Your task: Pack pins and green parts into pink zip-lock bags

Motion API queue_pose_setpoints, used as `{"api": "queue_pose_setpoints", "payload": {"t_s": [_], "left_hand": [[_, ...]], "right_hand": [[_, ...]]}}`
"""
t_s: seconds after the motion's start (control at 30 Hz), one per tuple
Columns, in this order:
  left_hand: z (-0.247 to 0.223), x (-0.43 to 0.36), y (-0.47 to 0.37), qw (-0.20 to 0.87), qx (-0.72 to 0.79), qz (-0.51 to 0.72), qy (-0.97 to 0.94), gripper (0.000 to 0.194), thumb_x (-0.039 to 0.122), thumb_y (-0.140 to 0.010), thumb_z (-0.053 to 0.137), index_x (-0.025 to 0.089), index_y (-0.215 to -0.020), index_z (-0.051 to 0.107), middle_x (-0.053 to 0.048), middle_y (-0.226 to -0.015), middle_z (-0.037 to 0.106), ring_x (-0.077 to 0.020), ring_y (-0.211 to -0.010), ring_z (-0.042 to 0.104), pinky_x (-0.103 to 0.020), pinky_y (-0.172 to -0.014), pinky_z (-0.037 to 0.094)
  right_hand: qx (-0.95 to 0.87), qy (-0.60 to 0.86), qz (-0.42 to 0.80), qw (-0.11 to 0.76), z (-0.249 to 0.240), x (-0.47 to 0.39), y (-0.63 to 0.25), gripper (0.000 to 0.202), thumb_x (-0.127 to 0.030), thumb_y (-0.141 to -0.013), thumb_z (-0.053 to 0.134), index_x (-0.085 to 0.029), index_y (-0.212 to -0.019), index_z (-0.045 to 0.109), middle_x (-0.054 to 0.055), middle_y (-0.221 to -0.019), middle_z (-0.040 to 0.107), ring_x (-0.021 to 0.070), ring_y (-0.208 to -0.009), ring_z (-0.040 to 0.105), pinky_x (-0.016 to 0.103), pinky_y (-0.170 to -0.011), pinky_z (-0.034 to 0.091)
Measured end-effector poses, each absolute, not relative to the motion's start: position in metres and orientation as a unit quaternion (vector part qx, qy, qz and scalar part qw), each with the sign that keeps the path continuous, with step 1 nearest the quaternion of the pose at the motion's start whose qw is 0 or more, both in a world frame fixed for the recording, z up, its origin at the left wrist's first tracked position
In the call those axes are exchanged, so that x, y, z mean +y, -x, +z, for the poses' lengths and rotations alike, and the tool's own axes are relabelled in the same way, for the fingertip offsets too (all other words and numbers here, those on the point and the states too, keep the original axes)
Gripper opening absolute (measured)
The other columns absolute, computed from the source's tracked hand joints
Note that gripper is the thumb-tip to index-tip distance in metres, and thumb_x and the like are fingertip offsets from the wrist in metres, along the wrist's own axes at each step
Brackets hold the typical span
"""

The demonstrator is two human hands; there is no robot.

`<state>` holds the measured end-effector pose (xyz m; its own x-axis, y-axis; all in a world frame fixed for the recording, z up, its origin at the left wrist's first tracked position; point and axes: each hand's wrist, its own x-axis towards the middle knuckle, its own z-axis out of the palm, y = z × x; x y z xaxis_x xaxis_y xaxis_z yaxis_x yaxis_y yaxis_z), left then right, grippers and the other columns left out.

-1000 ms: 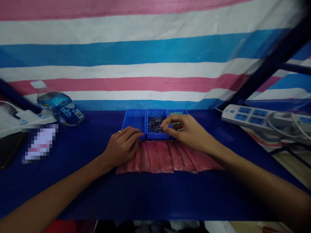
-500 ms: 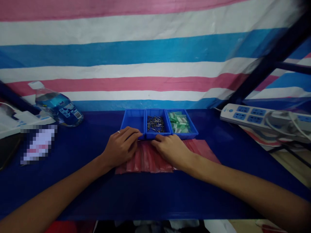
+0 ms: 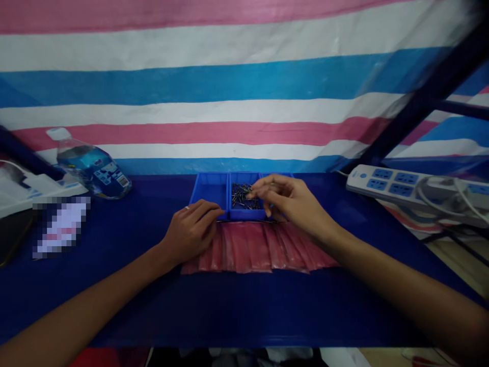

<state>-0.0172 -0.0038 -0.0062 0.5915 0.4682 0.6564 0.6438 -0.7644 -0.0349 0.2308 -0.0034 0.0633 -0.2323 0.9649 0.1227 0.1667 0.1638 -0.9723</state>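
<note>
My left hand [image 3: 193, 228] rests at the left end of a row of overlapping red plastic bags [image 3: 248, 250]. Its fingers are bent together over their upper edge, with the thumb against a bag. My right hand [image 3: 288, 199] hovers at the right side of the tray's middle compartment, fingers curled and thumb and forefinger close together. Whatever lies between those fingertips is too small to make out. Dark metal screws [image 3: 244, 198] fill the middle of the blue three-part tray [image 3: 210, 184]. My right hand covers most of the right compartment.
A plastic bottle [image 3: 93, 168] leans at the back left, near a white power strip [image 3: 42, 188] and a pixelated patch [image 3: 61, 229]. Another power strip with cables [image 3: 401, 183] lies at the right. Behind the blue table [image 3: 229, 311] hangs a striped sheet [image 3: 229, 81].
My right hand has lifted off the red bags and moved up and right to the tray's screws, uncovering more bags and hiding the green packets. My left hand has stayed put.
</note>
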Motion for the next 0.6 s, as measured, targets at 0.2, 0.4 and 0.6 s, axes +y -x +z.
{"api": "queue_pose_setpoints", "payload": {"t_s": [0.2, 0.4, 0.6], "left_hand": [[-0.004, -0.005, 0.017, 0.081, -0.337, -0.357, 0.867, 0.032, 0.006, -0.089, 0.051, 0.018, -0.118, 0.058, -0.005, -0.105, 0.068, -0.0169, -0.095, 0.066, -0.031, -0.081, 0.055], [-0.008, 0.0, 0.021, 0.02, -0.382, -0.404, 0.831, 0.034, 0.006, -0.092, 0.045, 0.021, -0.12, 0.057, -0.003, -0.109, 0.069, -0.0168, -0.104, 0.065, -0.034, -0.091, 0.054], [-0.006, 0.001, 0.023, -0.071, -0.426, -0.464, 0.773, 0.035, 0.004, -0.089, 0.042, 0.021, -0.114, 0.061, -0.001, -0.101, 0.071, -0.0136, -0.094, 0.068, -0.031, -0.087, 0.056]], "right_hand": [[-0.754, 0.395, 0.25, 0.462, 0.058, -0.023, -0.222, 0.018, -0.011, -0.088, 0.052, -0.016, -0.093, 0.069, 0.001, -0.08, 0.073, 0.0082, -0.059, 0.059, 0.021, -0.053, 0.042], [-0.951, 0.269, -0.072, 0.138, 0.032, -0.017, -0.203, 0.02, -0.007, -0.091, 0.052, -0.013, -0.104, 0.066, 0.007, -0.092, 0.072, 0.0149, -0.068, 0.062, 0.028, -0.053, 0.036], [-0.971, 0.19, -0.139, 0.031, 0.022, -0.01, -0.157, 0.031, 0.0, -0.09, 0.043, -0.016, -0.082, 0.068, 0.009, -0.082, 0.071, 0.018, -0.069, 0.06, 0.032, -0.054, 0.034]]}}
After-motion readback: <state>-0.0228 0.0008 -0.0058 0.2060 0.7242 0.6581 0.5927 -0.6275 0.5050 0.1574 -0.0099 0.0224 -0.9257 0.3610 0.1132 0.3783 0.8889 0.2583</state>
